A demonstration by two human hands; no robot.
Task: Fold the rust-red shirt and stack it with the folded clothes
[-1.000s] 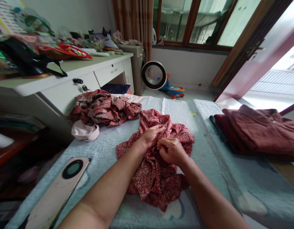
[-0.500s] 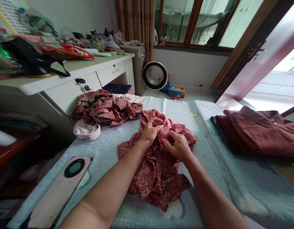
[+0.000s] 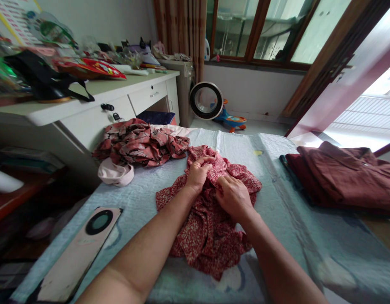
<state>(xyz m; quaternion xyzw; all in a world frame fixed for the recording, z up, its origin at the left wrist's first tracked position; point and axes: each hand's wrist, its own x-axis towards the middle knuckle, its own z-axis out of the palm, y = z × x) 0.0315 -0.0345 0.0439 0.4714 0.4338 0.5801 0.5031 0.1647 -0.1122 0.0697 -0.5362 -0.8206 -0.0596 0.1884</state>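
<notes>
Both hands have closed on the red garment (image 3: 210,219) mid-bed: left hand (image 3: 198,174) now bunches its top fold, right hand (image 3: 233,196) clamps beside it.

Left hand (image 3: 198,172) fisted on far part of red floral garment (image 3: 207,228), mid-bed (image 3: 293,228). Right hand (image 3: 233,196) just beside, pressing into same cloth. Crumpled patterned garment (image 3: 139,142) at bed's far left corner, near desk (image 3: 87,107). Folded maroon clothes (image 3: 343,175) at right edge. Phone (image 3: 77,249) near left edge.

Head view, downward, close over bed (image 3: 277,177)
</notes>
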